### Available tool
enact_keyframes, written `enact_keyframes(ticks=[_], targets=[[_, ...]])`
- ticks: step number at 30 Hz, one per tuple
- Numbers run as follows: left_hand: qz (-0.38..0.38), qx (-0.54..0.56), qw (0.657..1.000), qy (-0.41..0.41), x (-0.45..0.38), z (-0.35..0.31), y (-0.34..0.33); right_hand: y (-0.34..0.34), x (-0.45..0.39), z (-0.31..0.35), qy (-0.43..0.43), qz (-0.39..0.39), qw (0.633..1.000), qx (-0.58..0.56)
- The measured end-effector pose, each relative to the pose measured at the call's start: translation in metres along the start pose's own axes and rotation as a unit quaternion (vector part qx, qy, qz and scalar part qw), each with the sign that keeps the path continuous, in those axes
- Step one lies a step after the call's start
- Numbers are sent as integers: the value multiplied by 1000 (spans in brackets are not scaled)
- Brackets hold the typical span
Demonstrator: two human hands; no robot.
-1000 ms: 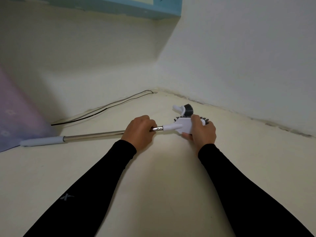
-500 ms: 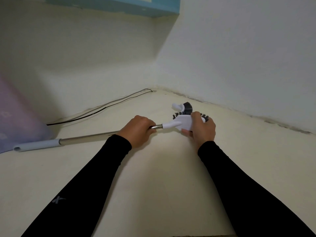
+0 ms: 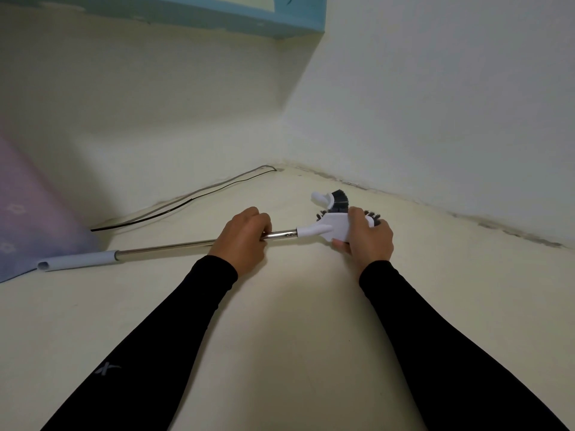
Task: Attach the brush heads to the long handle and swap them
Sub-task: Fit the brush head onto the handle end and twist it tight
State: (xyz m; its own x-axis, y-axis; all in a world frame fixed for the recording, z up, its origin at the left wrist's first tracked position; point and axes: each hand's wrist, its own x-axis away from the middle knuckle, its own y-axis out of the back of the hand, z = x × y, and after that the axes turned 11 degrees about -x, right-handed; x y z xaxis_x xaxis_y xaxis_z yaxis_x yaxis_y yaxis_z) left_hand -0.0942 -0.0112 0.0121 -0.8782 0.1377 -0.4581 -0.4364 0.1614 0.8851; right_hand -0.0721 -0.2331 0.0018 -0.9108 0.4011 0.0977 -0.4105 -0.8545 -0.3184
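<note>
The light is dim and soft, a little greenish. A wide shadow lies on the wall (image 3: 155,98) under the blue ledge (image 3: 249,17). Wide-angle distortion bends lines near the edges. No glare; focus is soft.

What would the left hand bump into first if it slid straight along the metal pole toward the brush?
Probably the white socket of the brush head that the right hand holds; only a short bare stretch of pole separates it from the left hand.

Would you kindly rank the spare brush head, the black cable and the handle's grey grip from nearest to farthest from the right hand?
From the right hand:
1. Spare brush head, just beyond it.
2. Black cable, far left along the wall.
3. Grey grip, at the handle's far left end.
</note>
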Motion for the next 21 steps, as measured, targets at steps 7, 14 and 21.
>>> enact_keyframes(ticks=[7,14,21], targets=[[0,-16,1000,-13,-2,1,-2,2,-2,-2,-5,-3,1000,-2],[34,-12,999,-10,0,2,3,3,-5,-3,-4,-14,1000,-9],[55,-34,997,-33,2,-1,6,2,-10,-6,9,-17,1000,-6]])
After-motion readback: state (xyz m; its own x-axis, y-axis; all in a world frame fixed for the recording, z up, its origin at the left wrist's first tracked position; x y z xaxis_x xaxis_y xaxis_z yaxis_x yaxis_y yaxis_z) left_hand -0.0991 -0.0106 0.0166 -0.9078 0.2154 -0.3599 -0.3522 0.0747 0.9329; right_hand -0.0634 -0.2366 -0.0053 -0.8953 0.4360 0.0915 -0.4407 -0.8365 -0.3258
